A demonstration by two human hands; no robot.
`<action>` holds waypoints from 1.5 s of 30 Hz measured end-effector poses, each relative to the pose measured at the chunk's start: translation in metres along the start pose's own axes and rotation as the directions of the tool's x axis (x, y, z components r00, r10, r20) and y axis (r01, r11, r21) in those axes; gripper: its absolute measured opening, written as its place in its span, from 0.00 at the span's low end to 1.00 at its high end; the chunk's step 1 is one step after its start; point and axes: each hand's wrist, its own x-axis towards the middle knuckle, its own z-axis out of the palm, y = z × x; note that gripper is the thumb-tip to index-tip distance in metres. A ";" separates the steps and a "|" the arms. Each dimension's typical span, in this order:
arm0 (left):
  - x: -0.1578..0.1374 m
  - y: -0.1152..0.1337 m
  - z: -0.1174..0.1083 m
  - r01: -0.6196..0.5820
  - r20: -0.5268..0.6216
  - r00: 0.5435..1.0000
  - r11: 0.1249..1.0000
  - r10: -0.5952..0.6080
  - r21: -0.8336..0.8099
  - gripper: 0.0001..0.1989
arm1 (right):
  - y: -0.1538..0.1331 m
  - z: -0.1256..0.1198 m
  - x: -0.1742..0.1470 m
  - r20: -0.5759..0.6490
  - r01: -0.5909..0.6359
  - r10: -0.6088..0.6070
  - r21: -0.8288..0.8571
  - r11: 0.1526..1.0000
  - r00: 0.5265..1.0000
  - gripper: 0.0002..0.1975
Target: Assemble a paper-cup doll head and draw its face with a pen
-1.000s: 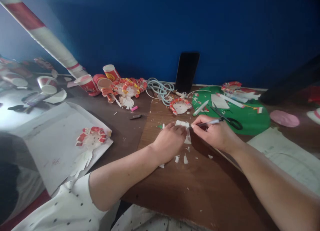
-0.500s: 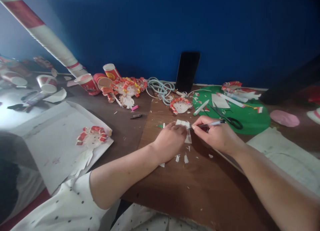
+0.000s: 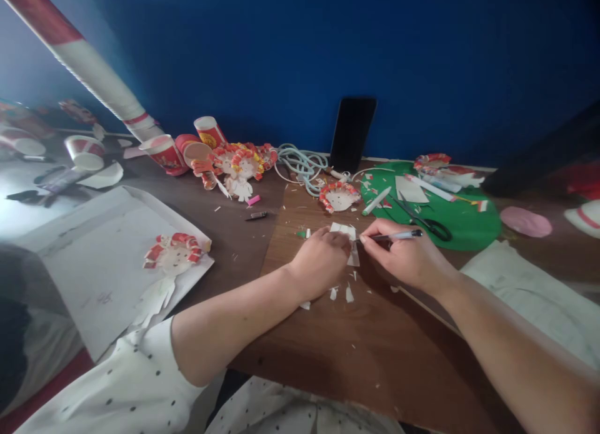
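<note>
A small piece of white paper (image 3: 343, 229) lies on the brown wooden board in front of me. My left hand (image 3: 322, 262) rests over its left side, fingers bent and close together, pressing it down. In my right hand (image 3: 400, 249) a pen (image 3: 407, 234) is pinched near its tip, its barrel pointing right. That tip meets the paper's right edge by my left fingertips, and the mark under it is hidden. Small white paper scraps (image 3: 349, 294) are scattered just below the hands.
Scissors (image 3: 435, 227), a capped marker (image 3: 376, 201) and scraps lie on a green disc (image 3: 482, 227). Behind are a leaning phone (image 3: 353, 134), a coiled cable (image 3: 300, 162), paper cups (image 3: 164, 154) and ring-haired paper faces (image 3: 341, 198). Left is a white box lid (image 3: 103, 259).
Both hands keep nearly the same place, with the pen still at the paper's edge. The view has shifted very slightly.
</note>
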 end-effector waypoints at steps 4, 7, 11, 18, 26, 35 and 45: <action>0.000 0.001 -0.002 0.013 0.019 1.000 1.000 -0.013 -0.009 0.13 | -0.001 0.000 -0.002 -0.001 0.002 -0.002 -0.006 1.000 1.000 0.06; 0.000 0.001 -0.002 0.013 0.019 1.000 1.000 -0.013 -0.012 0.13 | -0.001 0.001 -0.004 -0.004 -0.005 0.005 -0.013 1.000 1.000 0.05; 0.000 0.001 -0.001 -0.010 0.023 1.000 1.000 0.010 -0.011 0.13 | -0.001 0.002 -0.005 0.001 -0.015 0.015 0.008 1.000 1.000 0.05; 0.000 0.001 -0.002 -0.025 0.053 0.998 1.000 0.025 0.000 0.13 | -0.002 0.001 -0.010 0.011 -0.009 0.009 0.030 1.000 1.000 0.05; -0.001 0.002 -0.001 -0.022 0.066 0.998 0.999 0.019 0.034 0.14 | -0.005 0.002 -0.015 -0.001 -0.024 0.024 -0.004 1.000 1.000 0.05; -0.001 0.004 -0.002 -0.027 0.076 0.997 0.999 0.024 0.040 0.14 | -0.006 0.001 -0.020 -0.015 0.010 -0.010 0.000 1.000 1.000 0.05; -0.002 0.004 -0.001 -0.028 0.065 0.998 0.998 0.024 0.051 0.13 | -0.005 0.002 -0.020 -0.018 0.002 -0.001 0.014 1.000 1.000 0.06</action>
